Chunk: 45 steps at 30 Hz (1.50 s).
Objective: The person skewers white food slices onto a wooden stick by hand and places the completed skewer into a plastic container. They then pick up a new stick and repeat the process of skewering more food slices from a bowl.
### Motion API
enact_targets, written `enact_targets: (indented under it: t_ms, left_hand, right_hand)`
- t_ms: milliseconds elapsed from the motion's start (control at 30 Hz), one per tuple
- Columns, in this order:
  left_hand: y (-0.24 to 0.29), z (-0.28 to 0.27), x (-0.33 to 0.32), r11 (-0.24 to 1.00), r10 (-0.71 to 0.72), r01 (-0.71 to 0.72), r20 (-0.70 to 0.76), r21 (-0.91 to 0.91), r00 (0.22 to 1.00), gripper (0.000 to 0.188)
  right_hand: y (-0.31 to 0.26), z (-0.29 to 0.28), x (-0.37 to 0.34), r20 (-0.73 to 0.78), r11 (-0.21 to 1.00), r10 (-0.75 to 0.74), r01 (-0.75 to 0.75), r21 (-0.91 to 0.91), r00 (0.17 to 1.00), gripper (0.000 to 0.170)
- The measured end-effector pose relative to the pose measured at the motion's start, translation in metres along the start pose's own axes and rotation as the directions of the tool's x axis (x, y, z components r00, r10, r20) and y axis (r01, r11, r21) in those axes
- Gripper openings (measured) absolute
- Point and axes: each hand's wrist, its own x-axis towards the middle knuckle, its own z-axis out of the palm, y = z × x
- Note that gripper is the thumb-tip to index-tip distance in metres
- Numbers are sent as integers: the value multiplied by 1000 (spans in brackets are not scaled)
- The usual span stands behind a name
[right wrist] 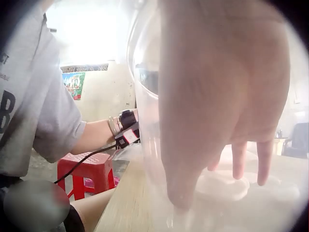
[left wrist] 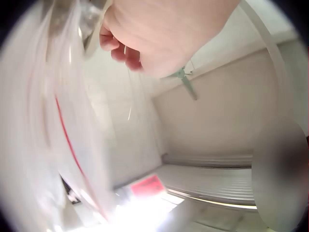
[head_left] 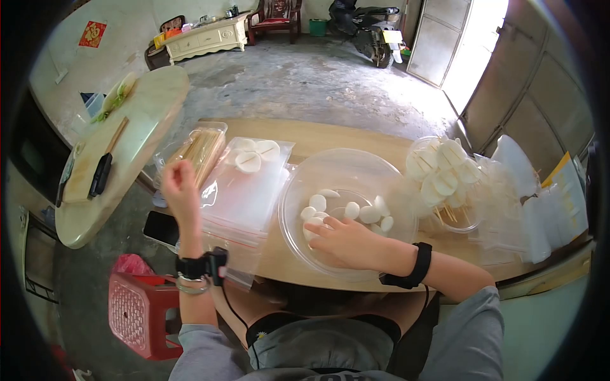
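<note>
While white slices (head_left: 368, 214) lie loose in clear bowl (head_left: 356, 167), my right hand (head_left: 346, 243) reaches in over them, fingers extended, grip wide; fingertip contact cannot be told. My left hand (head_left: 180, 184) near wooden sticks (head_left: 202, 152) in clear container (head_left: 219, 127), fingers curled; I cannot tell whether it holds one. Plastic bags (head_left: 238, 187) lie between container and bowl, white discs (head_left: 249, 162) on top. Skewered slices (head_left: 440, 169) stand right of bowl.

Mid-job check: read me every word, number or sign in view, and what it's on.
"B": grey T-shirt, right wrist view; its other lettering is cut off or too small.
Red wall poster, head view: gold marking, too small to read.
Colourful wall poster, right wrist view: too blurred to read.
</note>
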Motion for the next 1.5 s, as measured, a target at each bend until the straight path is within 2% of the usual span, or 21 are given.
enact_targets:
  t_ms: [67,100,133,167,200,267,300,400,467,567,600,667,733,833,900,1033,1100,1233,1333,1433,1500]
  left_hand:
    - [-36,-33,23,959,91,-80,-26,273,996,17]
    - [-47,-45,29,932,24,-15,-22,361,999,18]
    - [-58,-52,33,908,34,-37,16,417,999,18]
    - [-63,-57,35,881,40,-60,53,470,998,18]
    - [-69,-60,36,880,43,-63,54,471,998,18]
    - [-75,-61,37,790,125,-232,222,567,967,18]
    - [-75,-60,39,792,128,-235,224,563,966,18]
    - [-74,-59,42,819,110,-216,223,532,969,18]
    - [-69,-60,44,688,65,-250,286,682,956,15]
    - [-59,-58,44,637,-15,-224,302,738,953,15]
    - [-57,-58,44,637,-14,-224,301,738,953,15]
    - [-54,-57,47,613,-123,-166,301,773,946,14]
    - [-52,-55,48,612,-165,-125,281,781,946,13]
    - [-48,-55,48,632,-249,-40,252,774,935,14]
    - [-55,-56,47,594,-96,-156,263,789,960,15]
    - [-56,-51,45,591,-144,-103,230,800,962,13]
    - [-61,-49,45,519,-116,-138,229,844,966,13]
    - [-65,-49,42,516,-81,-182,259,837,962,12]
    - [-67,-49,45,538,-56,-180,248,823,967,12]
    - [-67,-51,44,532,-8,-240,288,812,958,12]
    - [-64,-52,45,614,-35,-206,287,762,957,11]
  right_hand:
    - [0,3,0,0,1000,18,-18,-12,1000,27]
    - [-1,3,1,13,999,38,-37,-31,999,27]
    - [-3,-2,3,6,999,38,-38,-27,999,27]
    - [-6,-12,5,81,995,95,-94,-11,992,27]
    - [-8,-18,5,160,989,149,-151,-2,976,27]
    - [-8,-18,3,189,984,171,-176,13,967,33]
    - [-8,-18,1,221,979,191,-203,30,956,41]
    - [-6,-17,2,286,977,195,-210,21,938,42]
    - [-3,-11,-2,236,982,186,-191,-2,954,42]
    - [-3,-6,-7,187,982,187,-176,-72,965,44]
    - [-3,-5,-8,185,976,199,-179,-121,962,46]
    - [-3,-4,-9,196,974,207,-184,-129,958,47]
    - [-3,-9,-10,206,973,211,-185,-140,955,48]
    - [-4,-21,-8,241,973,233,-225,-59,942,48]
    - [-4,-13,-7,269,959,284,-273,-78,920,46]
    - [-4,-15,-10,256,967,253,-237,-91,933,45]
    - [-2,-16,-11,286,967,253,-244,-68,924,46]
    - [-3,-17,-14,276,969,248,-238,-68,929,43]
    - [-2,-13,-14,269,969,245,-224,-105,931,40]
    - [-1,-11,-17,237,969,240,-220,-109,941,39]
    - [0,-8,-18,201,974,221,-206,-92,954,39]
